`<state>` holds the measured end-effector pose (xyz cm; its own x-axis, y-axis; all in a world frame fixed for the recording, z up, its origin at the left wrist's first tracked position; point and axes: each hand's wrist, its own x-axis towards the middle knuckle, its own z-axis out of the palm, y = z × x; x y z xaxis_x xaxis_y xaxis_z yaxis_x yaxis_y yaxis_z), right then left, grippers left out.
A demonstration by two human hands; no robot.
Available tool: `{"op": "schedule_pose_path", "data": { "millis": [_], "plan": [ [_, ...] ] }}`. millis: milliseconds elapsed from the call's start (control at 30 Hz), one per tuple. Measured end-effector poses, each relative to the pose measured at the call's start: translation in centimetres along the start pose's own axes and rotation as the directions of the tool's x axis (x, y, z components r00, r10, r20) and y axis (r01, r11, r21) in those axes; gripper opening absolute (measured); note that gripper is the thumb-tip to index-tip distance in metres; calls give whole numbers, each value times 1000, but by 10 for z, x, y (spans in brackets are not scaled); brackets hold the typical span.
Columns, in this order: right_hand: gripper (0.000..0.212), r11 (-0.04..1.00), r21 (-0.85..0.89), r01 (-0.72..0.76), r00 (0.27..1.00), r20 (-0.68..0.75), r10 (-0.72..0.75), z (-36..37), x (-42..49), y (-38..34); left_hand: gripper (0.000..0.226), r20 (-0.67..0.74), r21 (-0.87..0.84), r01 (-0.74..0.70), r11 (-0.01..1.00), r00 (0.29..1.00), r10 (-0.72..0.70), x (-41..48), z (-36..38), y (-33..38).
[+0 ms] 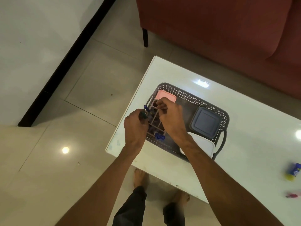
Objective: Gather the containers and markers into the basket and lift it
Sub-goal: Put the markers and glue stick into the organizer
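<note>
A grey perforated basket [192, 94] sits on the white table [244, 128]. Inside lie a pink-lidded container [164, 95], a grey-blue square container [206, 122] and a white container [204, 143]. At the basket's left end stands a pale divided marker holder [155, 119] with two blue marker caps [160, 137] showing at its near side. My left hand [135, 128] is closed around several markers [145, 110], blue and green, at the holder's left edge. My right hand [171, 115] pinches something small over the holder; what it grips is hidden.
A blue and yellow item [293, 173] and a pink item [293, 195] lie at the table's right edge. A red sofa [219, 30] stands behind the table. My bare feet [140, 176] are on the tiled floor under the table's near edge.
</note>
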<state>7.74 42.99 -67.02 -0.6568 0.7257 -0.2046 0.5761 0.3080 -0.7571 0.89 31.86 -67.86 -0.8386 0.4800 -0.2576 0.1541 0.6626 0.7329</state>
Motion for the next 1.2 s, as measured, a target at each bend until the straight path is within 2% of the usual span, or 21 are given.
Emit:
{"op": "schedule_pose_path", "data": {
  "millis": [333,500,600,733,867,967,1200],
  "plan": [
    [25,997,65,48,998,-52,-44,-11,-17,8,44,-75,-6,-9,1000,997,9,-12,-6,5],
    [16,989,130,70,988,-149,-50,-33,-39,14,38,-176,-55,-79,995,982,68,-38,-12,33],
    [14,981,189,44,969,-246,4,-59,-65,29,35,-160,-87,-169,982,975,153,-61,-3,57],
    [11,963,261,-70,916,-366,166,-101,-105,72,28,-49,-116,-278,953,960,274,-98,36,90],
    [12,938,306,-162,841,-454,293,-150,-150,126,25,119,-177,-255,951,953,278,-139,97,114],
    [17,915,335,-223,769,-516,377,-186,-182,171,22,235,-190,-301,934,910,341,-173,148,129],
    [17,835,436,-335,551,-628,549,-250,-244,280,24,543,-164,-323,932,759,358,-236,256,147]
  ]
}}
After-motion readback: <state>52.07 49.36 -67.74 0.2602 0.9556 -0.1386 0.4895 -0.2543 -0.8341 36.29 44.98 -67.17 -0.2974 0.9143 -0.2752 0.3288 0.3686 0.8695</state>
